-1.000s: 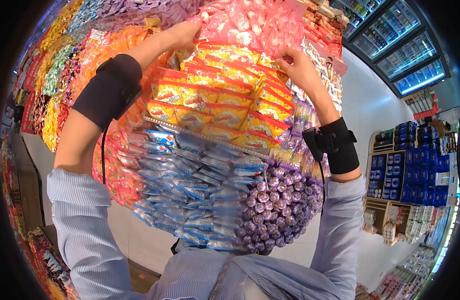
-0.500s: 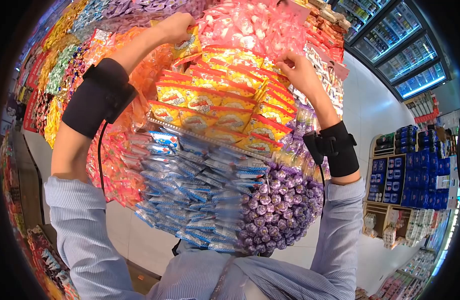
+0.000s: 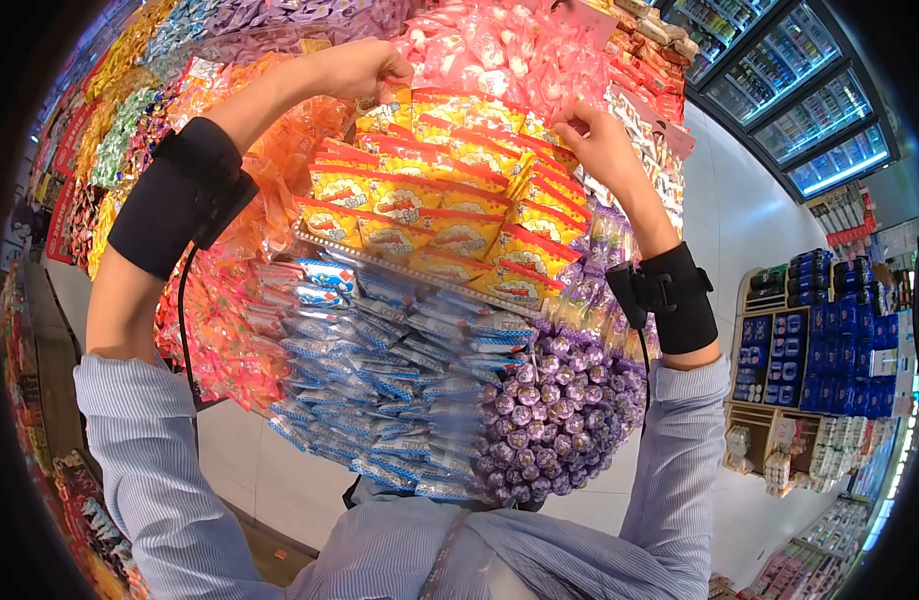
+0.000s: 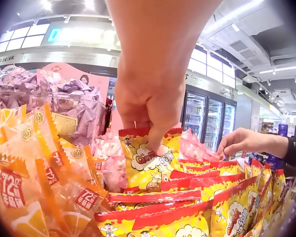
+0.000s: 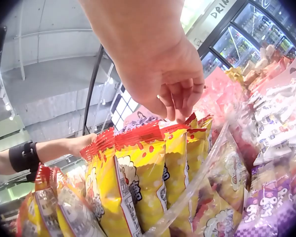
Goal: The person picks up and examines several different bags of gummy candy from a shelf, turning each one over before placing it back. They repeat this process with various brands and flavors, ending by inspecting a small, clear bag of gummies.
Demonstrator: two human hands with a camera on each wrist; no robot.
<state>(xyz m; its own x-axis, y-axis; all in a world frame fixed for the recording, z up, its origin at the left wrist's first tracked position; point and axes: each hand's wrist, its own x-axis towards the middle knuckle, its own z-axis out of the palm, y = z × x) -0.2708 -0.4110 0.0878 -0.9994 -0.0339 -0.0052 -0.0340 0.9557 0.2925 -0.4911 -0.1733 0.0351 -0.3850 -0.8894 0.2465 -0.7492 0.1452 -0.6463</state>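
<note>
My left hand (image 3: 365,70) is at the far left end of the rows of yellow snack packets with red tops (image 3: 410,200). Its thumb and fingers pinch one snack packet (image 4: 150,160), which stands upright behind the others, its lower edge hidden by them. At the far right end of the rows is my right hand (image 3: 595,140), fingers curled down. In the right wrist view its thumb and fingertips pinch the red top edge of a snack packet (image 5: 175,148). The packets lean in overlapping rows between both hands.
Pink-wrapped sweets (image 3: 500,50) lie beyond the packets, orange jelly packets (image 4: 64,182) to the left. A clear divider (image 3: 420,275) separates blue-and-white packets (image 3: 380,370) in front. Purple wrapped lollipops (image 3: 555,420) fill the front right. Drinks coolers (image 3: 800,100) stand behind at right.
My left hand raised a snack packet toward the left, then brought it back down to the right at the end of the rows. My right hand has stayed almost still.
</note>
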